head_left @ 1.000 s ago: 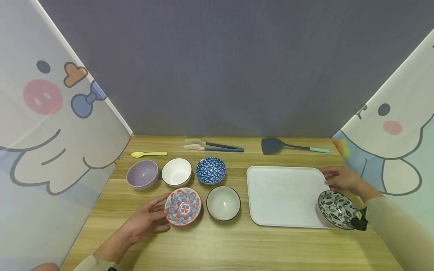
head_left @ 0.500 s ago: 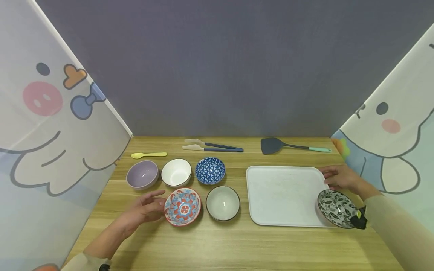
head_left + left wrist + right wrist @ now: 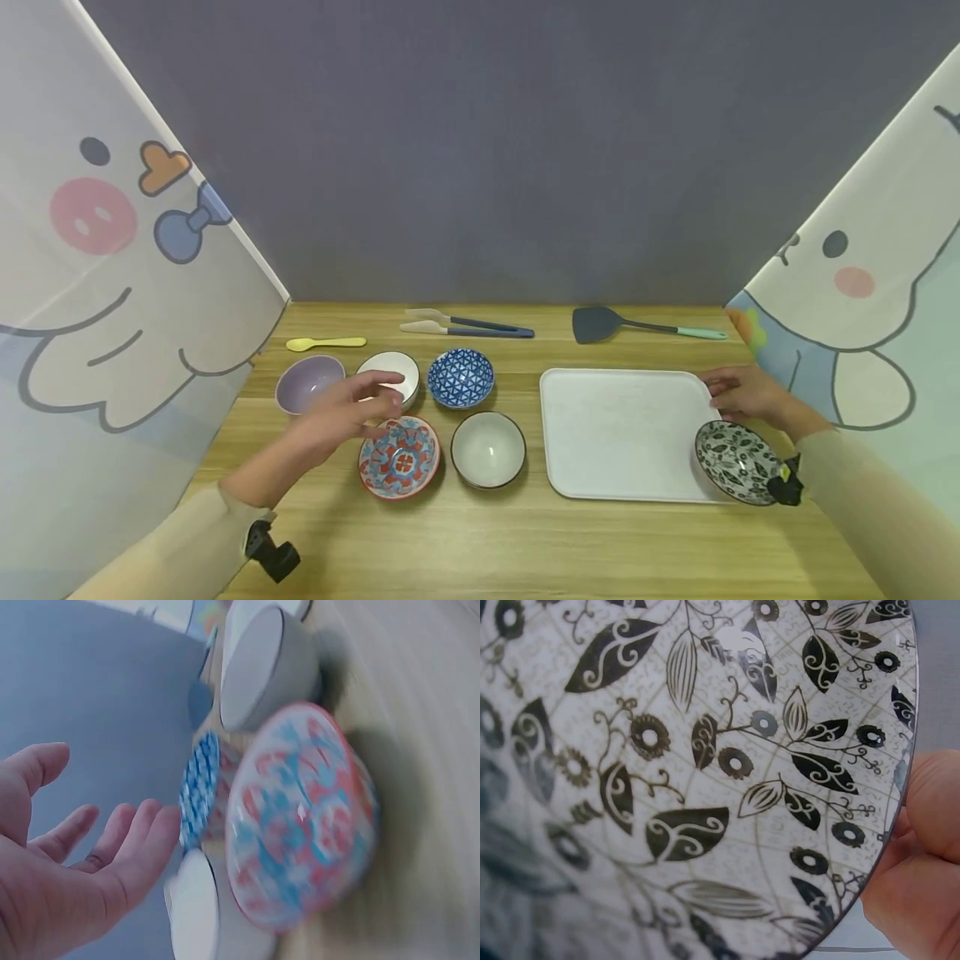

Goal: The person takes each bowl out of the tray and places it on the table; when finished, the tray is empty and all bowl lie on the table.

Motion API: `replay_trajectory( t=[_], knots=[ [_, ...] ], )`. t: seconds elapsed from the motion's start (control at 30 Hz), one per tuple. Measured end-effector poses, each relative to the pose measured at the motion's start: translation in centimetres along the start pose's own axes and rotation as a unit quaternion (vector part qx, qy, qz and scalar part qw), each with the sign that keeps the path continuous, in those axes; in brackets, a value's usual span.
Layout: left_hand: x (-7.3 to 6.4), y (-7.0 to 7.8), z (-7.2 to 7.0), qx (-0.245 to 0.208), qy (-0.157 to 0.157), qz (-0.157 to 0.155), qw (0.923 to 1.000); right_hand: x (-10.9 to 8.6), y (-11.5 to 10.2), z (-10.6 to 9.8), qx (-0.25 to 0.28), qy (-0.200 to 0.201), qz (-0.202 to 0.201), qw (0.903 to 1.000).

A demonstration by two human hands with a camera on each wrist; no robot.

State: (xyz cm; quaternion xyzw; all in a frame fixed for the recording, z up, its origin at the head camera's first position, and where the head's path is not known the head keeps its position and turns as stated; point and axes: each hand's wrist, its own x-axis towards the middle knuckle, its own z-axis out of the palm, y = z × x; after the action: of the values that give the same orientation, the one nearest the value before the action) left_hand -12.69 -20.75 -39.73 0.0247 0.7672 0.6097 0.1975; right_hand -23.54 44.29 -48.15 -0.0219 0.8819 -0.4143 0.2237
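My left hand (image 3: pixel 341 417) is raised with fingers spread and nothing in them, over the gap between the purple bowl (image 3: pixel 303 383), the white bowl (image 3: pixel 397 367) and the red-and-blue patterned bowl (image 3: pixel 401 467). In the left wrist view, the palm and loose fingers lie beside the patterned bowl (image 3: pixel 292 817). At the far right, my right hand (image 3: pixel 750 393) holds the right edge of the white tray (image 3: pixel 622 433). Just below that hand is a black-and-white floral bowl (image 3: pixel 735 462), overlapping the tray's near right corner; it fills most of the right wrist view and partly hides the fingers (image 3: pixel 930 817).
A blue patterned bowl (image 3: pixel 461 379) and a grey-white bowl (image 3: pixel 489 450) stand between my left hand and the tray. Along the back lie a yellow spoon (image 3: pixel 326 343), blue-handled tongs (image 3: pixel 480 329) and a dark spatula (image 3: pixel 600 323). Panels border the wooden table (image 3: pixel 525 542).
My left hand has let go of the red-and-blue patterned bowl and moved up and to the right, over the bowls. The right hand has stayed at the tray's edge.
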Motion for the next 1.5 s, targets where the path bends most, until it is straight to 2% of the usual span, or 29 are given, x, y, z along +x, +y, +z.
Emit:
replay_trajectory(
  t=[0.13,0.3,0.5,0.73,0.9,1.2,1.37,1.5],
  knots=[
    [2.2,1.9,2.6,-0.003,-0.046,0.009,0.9989,-0.1,-0.1,0.1,0.001,0.001,0.003,1.0],
    [4.7,4.5,6.9,-0.01,-0.094,0.02,0.9953,-0.2,-0.4,0.0,0.007,-0.003,0.005,1.0],
    [7.3,6.1,12.5,-0.026,-0.153,0.001,0.9878,-0.1,-0.3,0.1,0.018,0.001,0.009,0.9998],
    [9.4,5.7,18.0,-0.029,-0.191,-0.015,0.981,0.0,-0.2,0.3,0.012,0.005,0.007,0.9999],
    [10.7,5.5,21.1,-0.042,-0.197,-0.023,0.9793,-0.3,-0.5,0.2,0.009,0.011,0.008,0.9999],
    [11.9,5.8,26.5,-0.065,-0.207,-0.05,0.975,0.3,-0.3,0.1,0.003,0.014,0.005,0.9999],
    [12.5,5.2,29.0,-0.079,-0.215,-0.074,0.9707,0.4,-0.2,0.1,0.0,0.02,0.016,0.9997],
    [13.0,4.6,30.7,-0.077,-0.209,-0.084,0.9713,0.1,-0.4,0.2,-0.006,0.021,0.017,0.9996]
  ],
)
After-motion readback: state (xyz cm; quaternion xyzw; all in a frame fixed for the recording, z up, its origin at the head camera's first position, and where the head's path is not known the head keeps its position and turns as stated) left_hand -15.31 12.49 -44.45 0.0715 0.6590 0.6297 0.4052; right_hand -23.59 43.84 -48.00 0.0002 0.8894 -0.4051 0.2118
